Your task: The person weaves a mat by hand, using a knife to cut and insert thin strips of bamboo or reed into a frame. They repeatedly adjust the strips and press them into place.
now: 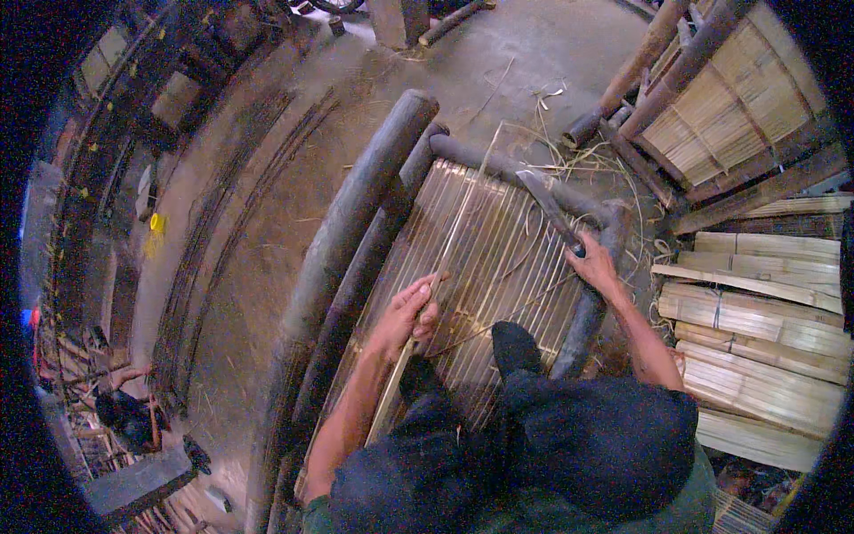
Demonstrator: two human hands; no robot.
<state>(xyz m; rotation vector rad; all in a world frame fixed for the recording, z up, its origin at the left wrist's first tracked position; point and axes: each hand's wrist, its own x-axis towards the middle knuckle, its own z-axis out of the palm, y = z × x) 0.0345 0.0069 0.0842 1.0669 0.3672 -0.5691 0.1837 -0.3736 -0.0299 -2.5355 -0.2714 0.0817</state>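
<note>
My left hand (406, 319) is closed round a long thin bamboo strip (463, 216). The strip slants over the slatted bamboo seat, its far end reaching past the frame pole and its near end running down beside my left forearm. To the right, my right hand (598, 267) grips the dark handle of a long knife (548, 205). The blade points away and to the left, over the far right part of the seat, apart from the strip. Under both hands lies the slatted bamboo seat (427, 214), with my dark-clothed legs over its near part.
Thick round poles (356, 214) border the seat on the left. Curled shavings (556, 147) lie beyond its far right corner. Stacked bundles of flat bamboo strips (756, 311) are on the right, below a framed slatted panel (729, 98). Another person (129, 414) is at the lower left.
</note>
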